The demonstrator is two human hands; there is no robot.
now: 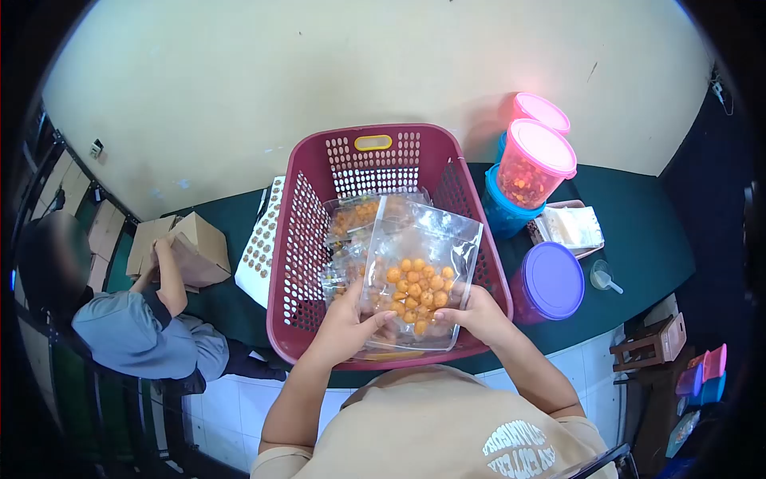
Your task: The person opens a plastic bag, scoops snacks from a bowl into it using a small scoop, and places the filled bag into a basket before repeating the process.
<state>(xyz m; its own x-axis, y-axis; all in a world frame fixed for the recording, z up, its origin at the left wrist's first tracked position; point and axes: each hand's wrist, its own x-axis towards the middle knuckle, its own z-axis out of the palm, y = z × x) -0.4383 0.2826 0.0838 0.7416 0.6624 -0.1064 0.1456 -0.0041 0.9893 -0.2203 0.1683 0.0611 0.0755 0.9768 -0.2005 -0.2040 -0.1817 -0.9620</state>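
Note:
A clear plastic pouch (431, 239) with round orange snack balls (418, 292) in its lower half is held up in front of me. My left hand (348, 326) grips its left edge, thumb across the front. On the opposite edge, my right hand (479, 313) pinches the pouch with its thumb on the plastic. Both hands are over the near side of a large maroon laundry basket (283, 319) with perforated walls. Inside the basket, more filled pouches (351, 217) lie in a pile, partly hidden by the one I hold.
Left of the basket lies a sticker sheet (263, 243). A person (144, 327) there handles a cardboard box (199, 247). On the right stand pink-lidded tubs (538, 160), a purple-lidded tub (552, 279), a tray of white packets (573, 227) and a small scoop cup (602, 275). A wooden stool (650, 343) is below.

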